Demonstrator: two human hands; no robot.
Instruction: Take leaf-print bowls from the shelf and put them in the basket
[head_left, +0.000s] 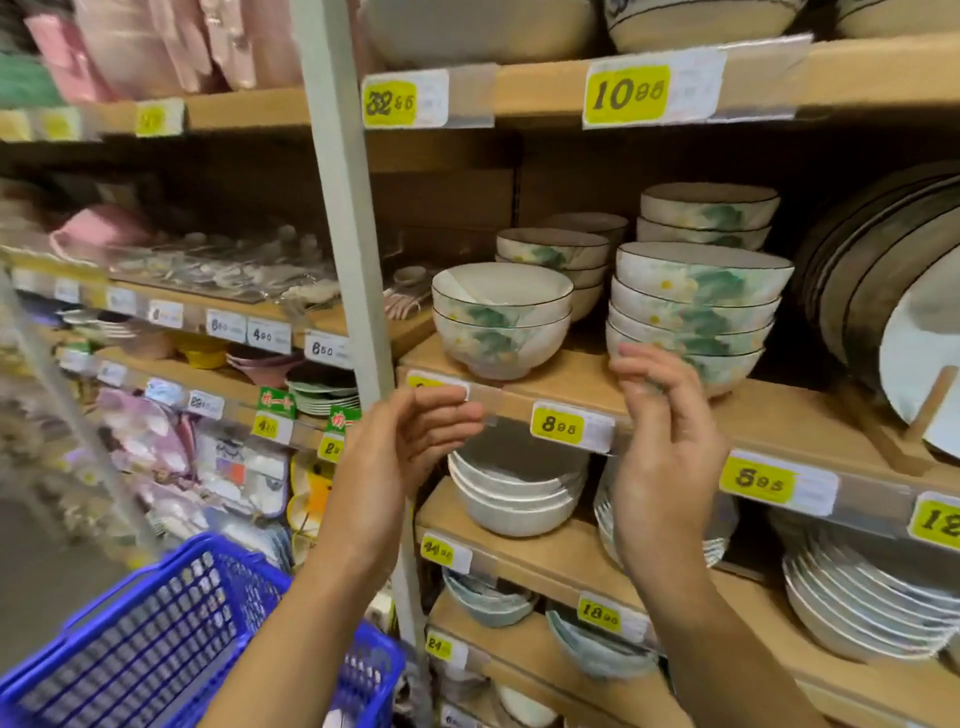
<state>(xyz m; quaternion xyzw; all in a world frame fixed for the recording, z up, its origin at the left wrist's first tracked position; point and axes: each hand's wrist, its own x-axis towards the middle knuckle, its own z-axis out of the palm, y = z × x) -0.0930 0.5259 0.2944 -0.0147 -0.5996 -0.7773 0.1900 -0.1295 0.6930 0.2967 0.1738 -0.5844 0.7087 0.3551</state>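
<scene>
Both of your hands held nothing. Your left hand hung in the air with its fingers relaxed and stretched toward the right, in front of the shelf edge. Your right hand was raised with its fingers loosely bent, and its fingertips overlapped the lowest bowl of the tall leaf-print stack. Whether they touched it could not be told.

That stack, five bowls deep, stood on the shelf just behind your right hand. A short leaf-print stack of two stood to its left, and more leaf-print bowls sat farther back, partly hidden by the near ones.

Your left hand covered most of one yellow tag on the shelf edge. The tag between your hands read 8.95; to the right, 5.95; on the shelf above, 10.95. The small print beside each price was too blurred to read.

The blue basket was near you at the lower left, cut off by the bottom edge, with your left forearm across its right corner (only its lattice walls and rim showed clearly). Plain white bowls were stacked on the shelf below. Dark-rimmed plates stood on edge at the far right, cut off by the frame. Left of the grey post, the goods were a blur.
</scene>
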